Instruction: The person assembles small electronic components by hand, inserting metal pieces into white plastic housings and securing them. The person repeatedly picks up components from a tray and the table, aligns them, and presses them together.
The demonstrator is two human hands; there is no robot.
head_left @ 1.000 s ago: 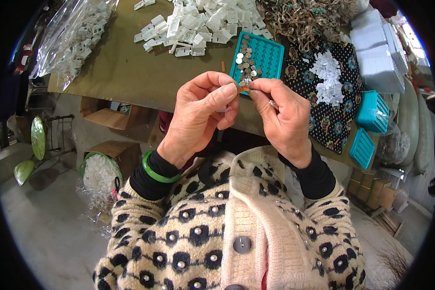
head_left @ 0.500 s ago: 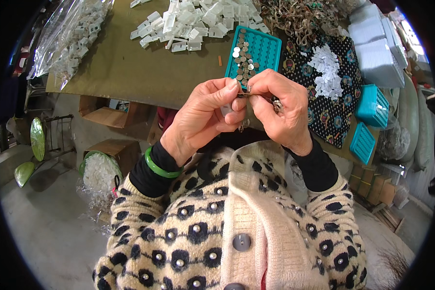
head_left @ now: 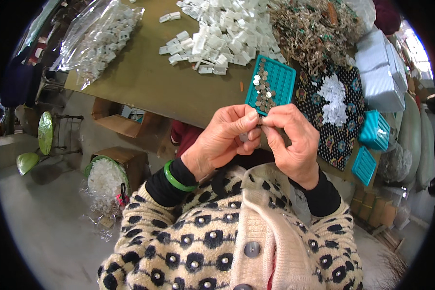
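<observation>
Your left hand [head_left: 227, 133] and right hand [head_left: 295, 137] meet fingertip to fingertip at the counter's near edge, each pinching thumb against forefinger on a small piece [head_left: 260, 121], mostly hidden by your fingers. Just beyond is one teal tray [head_left: 281, 75], its left side and near end scattered with silvery discs [head_left: 263, 92], too crowded to count surely. One orange strip [head_left: 241, 86] lies left of it on your counter [head_left: 145, 79]. Toward the far edge are a heap of white cases [head_left: 227, 38] and, on the left, one clear bag [head_left: 101, 46] holding more white pieces. To the right, a patterned cloth [head_left: 319, 153] carries a pile of white chips [head_left: 333, 101]; near the right edge stand stacked white trays [head_left: 379, 72], stacked teal trays [head_left: 373, 130] and one separate teal tray [head_left: 364, 166]. Below, a green basket [head_left: 88, 167] on the floor brims with clear pieces [head_left: 105, 180].
</observation>
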